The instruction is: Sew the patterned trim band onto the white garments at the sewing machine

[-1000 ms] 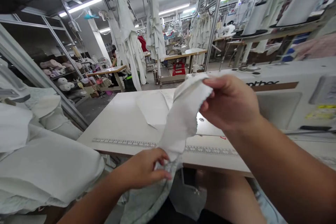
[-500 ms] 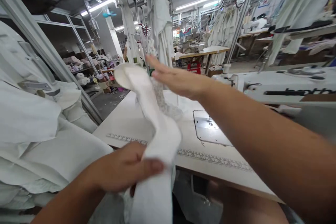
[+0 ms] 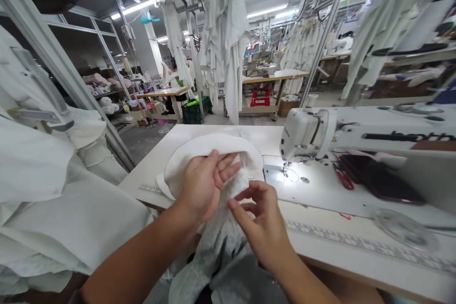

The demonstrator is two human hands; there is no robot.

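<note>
A white garment piece with a wide, stiff curved band (image 3: 203, 145) lies on the sewing table, and its thinner patterned cloth (image 3: 213, 251) hangs over the front edge. My left hand (image 3: 206, 183) is palm up at the opening of the band, fingers apart and slightly bent, with the cloth against it. Just right of it, my right hand (image 3: 261, 218) pinches a fold of the thin cloth between thumb and fingers. To the right stands a white sewing machine (image 3: 306, 135), its needle area lit above a metal plate (image 3: 285, 178).
Red-handled snips (image 3: 344, 178) and a dark phone (image 3: 381, 178) lie under the machine arm. A measuring tape (image 3: 320, 233) runs along the table front. White garments (image 3: 46, 156) are heaped at left, and more cloth (image 3: 228, 33) hangs beyond the table, beside metal posts.
The band has come down from the air onto the table. My right hand has dropped from outstretched to pinching the cloth. My left hand has let go of the band and turned palm up.
</note>
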